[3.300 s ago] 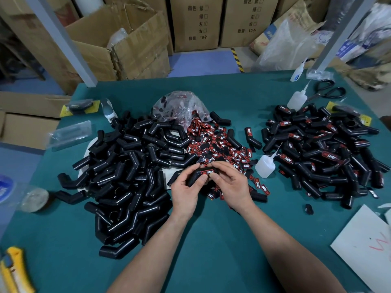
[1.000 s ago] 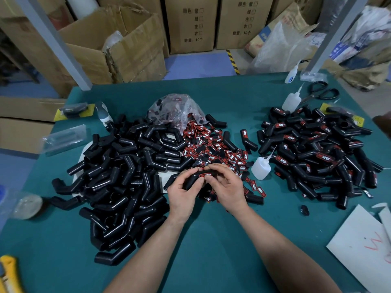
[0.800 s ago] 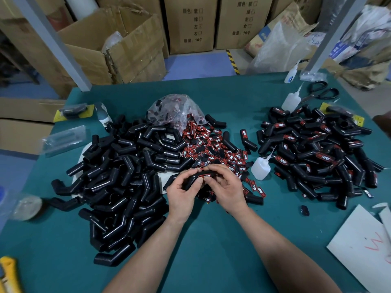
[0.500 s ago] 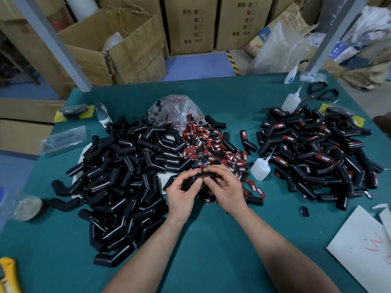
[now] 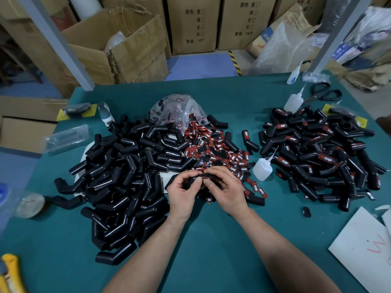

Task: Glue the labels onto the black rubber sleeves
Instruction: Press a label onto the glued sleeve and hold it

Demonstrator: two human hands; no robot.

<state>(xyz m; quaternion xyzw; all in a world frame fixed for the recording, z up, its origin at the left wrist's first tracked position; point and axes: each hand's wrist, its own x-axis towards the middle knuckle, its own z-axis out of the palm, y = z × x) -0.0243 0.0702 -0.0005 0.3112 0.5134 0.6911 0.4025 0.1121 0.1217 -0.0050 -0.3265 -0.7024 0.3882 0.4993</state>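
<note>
My left hand (image 5: 182, 192) and my right hand (image 5: 225, 189) together grip one black bent rubber sleeve (image 5: 191, 180) over the table's middle. A red-and-black label (image 5: 206, 177) lies on the sleeve's top, pinched under my right fingertips and thumb. A big heap of unlabelled sleeves (image 5: 127, 176) lies to the left. Loose red labels (image 5: 213, 149) spill from a clear bag (image 5: 179, 108) just beyond my hands. Labelled sleeves (image 5: 317, 153) are piled on the right. A small white glue bottle (image 5: 262, 169) stands right of my hands.
More glue bottles (image 5: 293, 101) and scissors (image 5: 323, 93) sit at the back right. White paper (image 5: 364, 248) lies near the front right corner, a yellow cutter (image 5: 9, 273) at the front left. A tape roll (image 5: 30, 205) sits at the left edge. Cardboard boxes stand behind the green table (image 5: 211, 250).
My hands have stayed in place on the same sleeve. My right fingers have curled over the label, hiding most of it.
</note>
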